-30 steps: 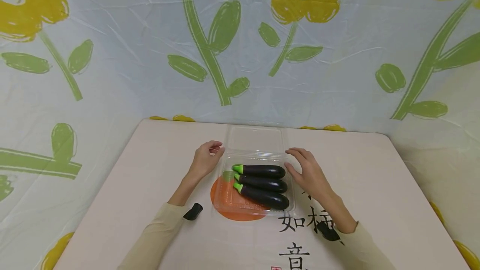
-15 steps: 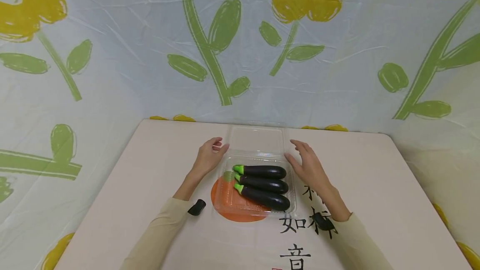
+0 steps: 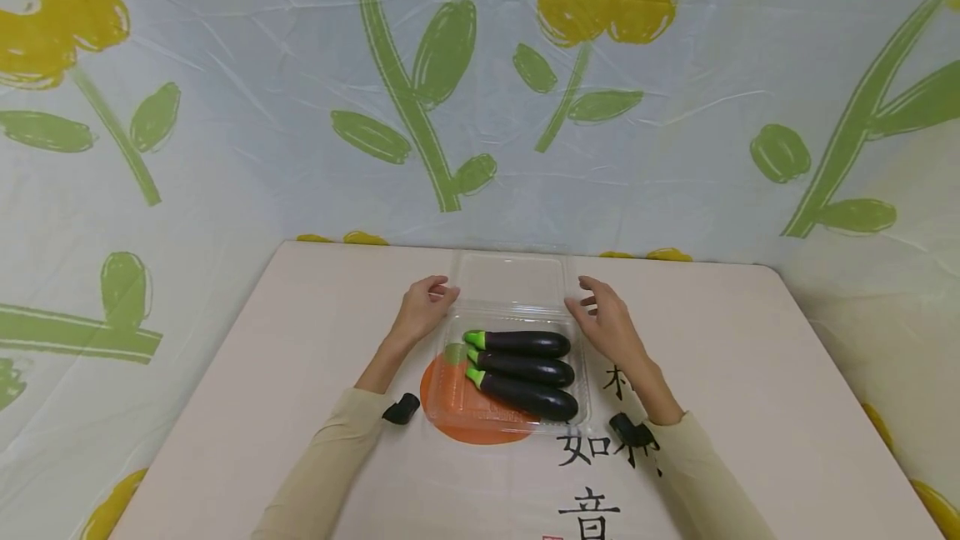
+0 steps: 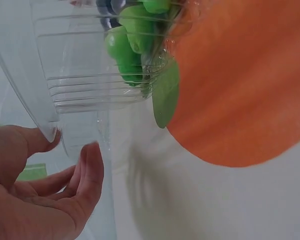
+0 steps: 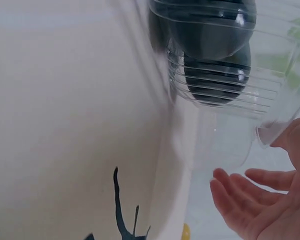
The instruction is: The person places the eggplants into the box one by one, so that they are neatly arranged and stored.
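Note:
Three dark purple eggplants with green caps, the nearest one (image 3: 528, 397) lying slightly slanted, rest side by side in a clear plastic clamshell box (image 3: 448, 405). Its clear lid (image 3: 512, 277) is folded back flat behind it. My left hand (image 3: 422, 311) is at the box's left side by the hinge. In the left wrist view its thumb (image 4: 44, 141) touches the rim, while the other fingers stay loosely bent below. On the opposite side is my right hand (image 3: 611, 327); its thumb (image 5: 285, 137) shows through the rim's corner, fingers apart from the plastic.
The box stands on a pale tablecloth (image 3: 337, 290) printed with an orange disc (image 3: 480, 434) and black characters (image 3: 588, 511). Behind the table's far edge hangs a flower-patterned cloth (image 3: 300, 148), which also covers both sides.
Both hands have shifted a little forward along the sides of the box. The right thumb has moved in to the hinge corner. The box and eggplants have stayed put.

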A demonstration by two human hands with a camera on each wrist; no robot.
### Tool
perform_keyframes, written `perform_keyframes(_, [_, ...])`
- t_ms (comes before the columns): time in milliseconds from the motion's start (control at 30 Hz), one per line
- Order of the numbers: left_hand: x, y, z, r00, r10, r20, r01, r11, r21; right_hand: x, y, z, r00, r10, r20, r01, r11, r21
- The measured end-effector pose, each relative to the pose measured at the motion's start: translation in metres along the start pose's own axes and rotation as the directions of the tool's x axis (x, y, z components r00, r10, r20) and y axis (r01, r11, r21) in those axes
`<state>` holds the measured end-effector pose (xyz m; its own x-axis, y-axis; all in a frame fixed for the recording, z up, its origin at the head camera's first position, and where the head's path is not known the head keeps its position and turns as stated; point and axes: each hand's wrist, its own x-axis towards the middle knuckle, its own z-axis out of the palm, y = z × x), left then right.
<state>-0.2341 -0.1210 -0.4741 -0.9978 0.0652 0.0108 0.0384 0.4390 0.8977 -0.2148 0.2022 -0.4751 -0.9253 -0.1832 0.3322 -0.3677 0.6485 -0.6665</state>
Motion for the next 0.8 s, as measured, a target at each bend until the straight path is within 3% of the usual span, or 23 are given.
perform_keyframes(400, [-0.0004, -0.0033, 0.0001, 1.0, -0.009, -0.014, 0.008, 0.999, -0.049, 0.0019, 0.003, 0.0015, 0.993, 0.119, 0.011, -0.119, 0.993, 0.011])
perform_keyframes(800, [-0.0025, -0.003, -0.0001, 0.999, -0.001, -0.04, -0.004, 0.993, -0.114, 0.0003, 0.0031, -0.001, 0.994, 0.103, -0.03, -0.102, 0.993, 0.054])
